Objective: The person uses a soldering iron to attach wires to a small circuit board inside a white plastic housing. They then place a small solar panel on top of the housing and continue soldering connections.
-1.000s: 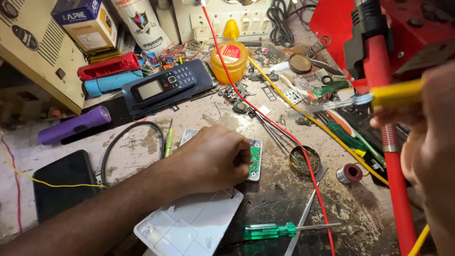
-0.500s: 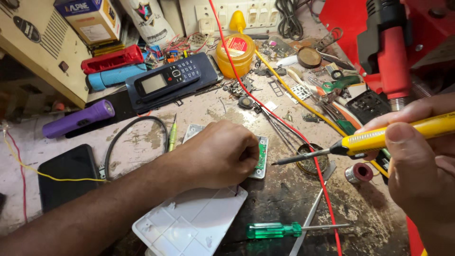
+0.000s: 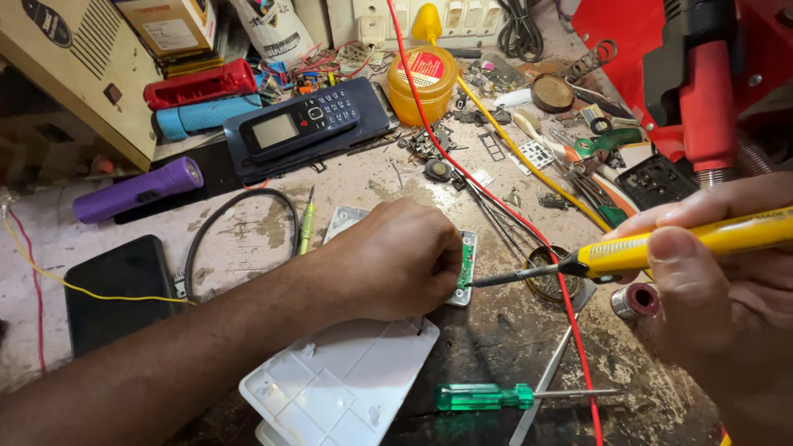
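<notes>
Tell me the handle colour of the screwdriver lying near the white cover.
Translucent green handle on the screwdriver, seen in the head view.

The scene is viewed by one head-worn camera, aimed steeply down and forward at the cluttered, stained grey bench, held close above the hands; no second view is provided.

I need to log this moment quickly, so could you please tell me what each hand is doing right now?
Left hand: closed, pressing down the small green circuit board.
Right hand: closed on the yellow-handled soldering iron.
</notes>
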